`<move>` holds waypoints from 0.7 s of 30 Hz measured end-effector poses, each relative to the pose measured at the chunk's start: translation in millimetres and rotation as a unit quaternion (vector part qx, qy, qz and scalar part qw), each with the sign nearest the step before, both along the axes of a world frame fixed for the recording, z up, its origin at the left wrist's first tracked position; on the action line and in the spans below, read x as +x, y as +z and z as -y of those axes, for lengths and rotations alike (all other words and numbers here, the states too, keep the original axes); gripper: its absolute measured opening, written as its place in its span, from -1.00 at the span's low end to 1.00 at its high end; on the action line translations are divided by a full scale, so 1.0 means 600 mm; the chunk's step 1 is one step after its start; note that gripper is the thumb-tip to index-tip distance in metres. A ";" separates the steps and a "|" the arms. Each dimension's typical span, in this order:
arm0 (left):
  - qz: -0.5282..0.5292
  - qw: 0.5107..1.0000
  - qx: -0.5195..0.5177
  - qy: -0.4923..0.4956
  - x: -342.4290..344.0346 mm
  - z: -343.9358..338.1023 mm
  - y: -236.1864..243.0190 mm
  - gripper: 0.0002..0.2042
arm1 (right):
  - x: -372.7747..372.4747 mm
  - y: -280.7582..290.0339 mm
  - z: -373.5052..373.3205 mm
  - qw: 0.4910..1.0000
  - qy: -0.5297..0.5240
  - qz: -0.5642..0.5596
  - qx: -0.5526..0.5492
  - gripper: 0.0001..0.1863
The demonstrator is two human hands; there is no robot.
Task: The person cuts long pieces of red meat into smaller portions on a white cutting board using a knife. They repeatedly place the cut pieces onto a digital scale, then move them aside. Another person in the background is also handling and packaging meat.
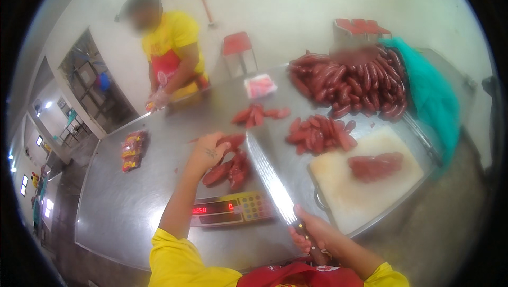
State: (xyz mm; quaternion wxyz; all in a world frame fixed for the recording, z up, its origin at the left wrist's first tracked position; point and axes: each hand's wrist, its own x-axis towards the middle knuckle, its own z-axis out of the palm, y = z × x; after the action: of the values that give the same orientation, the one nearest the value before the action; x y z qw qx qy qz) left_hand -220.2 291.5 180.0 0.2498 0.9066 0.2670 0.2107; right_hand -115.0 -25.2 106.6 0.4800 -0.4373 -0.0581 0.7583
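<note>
My left hand [209, 152] is over the far side of a digital scale [254, 206], its fingers closed on a red sausage [235, 140]. Just below those fingers, more sausages [233, 171] lie in a small heap on the scale and hide its pan. In my right hand [316, 231], near the table's front edge, is the dark handle of a large knife [272, 181]. Its long, wide blade points forward and left, passing to the right of the scale. On a white cutting board [365, 197] at right rests a row of sausages [376, 167] side by side.
A big pile of linked sausages [354, 80] covers the metal table's [132, 202] far right, next to a green cloth [431, 96]. Cut sausages [320, 134] and a smaller group [256, 114] lie mid-table. Red packets [133, 150] sit at left. A person [172, 49] works across the table.
</note>
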 end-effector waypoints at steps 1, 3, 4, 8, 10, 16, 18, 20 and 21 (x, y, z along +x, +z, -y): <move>0.021 1.000 0.004 0.003 0.000 -0.001 -0.004 -0.75 | 0.000 0.001 -0.002 1.000 0.006 -0.022 0.008 -0.29; 0.052 0.998 -0.021 -0.015 0.001 -0.001 -0.012 -0.75 | 0.002 0.001 -0.006 0.998 0.019 -0.058 0.020 -0.30; 0.044 0.996 -0.073 0.005 0.001 -0.001 -0.017 -0.75 | 0.003 0.000 -0.009 0.997 0.027 -0.072 0.024 -0.30; 0.025 0.998 -0.046 -0.030 -0.003 0.002 -0.028 -0.77 | 0.005 -0.005 -0.033 0.993 0.040 -0.096 0.047 -0.31; 0.034 0.998 -0.049 -0.035 -0.006 0.000 -0.030 -0.80 | 0.000 -0.006 -0.054 0.997 0.049 -0.056 0.035 -0.31; 0.029 0.999 -0.005 0.013 -0.008 -0.020 -0.035 -0.78 | -0.006 -0.009 -0.055 0.995 0.103 0.005 -0.001 -0.27; 0.008 0.999 0.034 0.009 -0.003 -0.023 -0.032 -0.77 | -0.002 -0.014 -0.036 0.994 0.104 -0.009 0.017 -0.27; -0.005 0.998 0.060 0.001 0.008 -0.021 -0.025 -0.77 | 0.005 -0.019 -0.024 0.993 0.107 -0.034 0.031 -0.28; -0.010 0.997 0.072 -0.006 0.013 -0.017 -0.019 -0.76 | 0.008 -0.022 -0.019 0.992 0.108 -0.053 0.036 -0.28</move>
State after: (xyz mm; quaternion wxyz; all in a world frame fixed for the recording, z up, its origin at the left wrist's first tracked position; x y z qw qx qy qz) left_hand -212.4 301.9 168.7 0.1823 0.9258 0.2483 0.2192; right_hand -110.0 -13.6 93.4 0.4135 -0.3701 -0.1065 0.8250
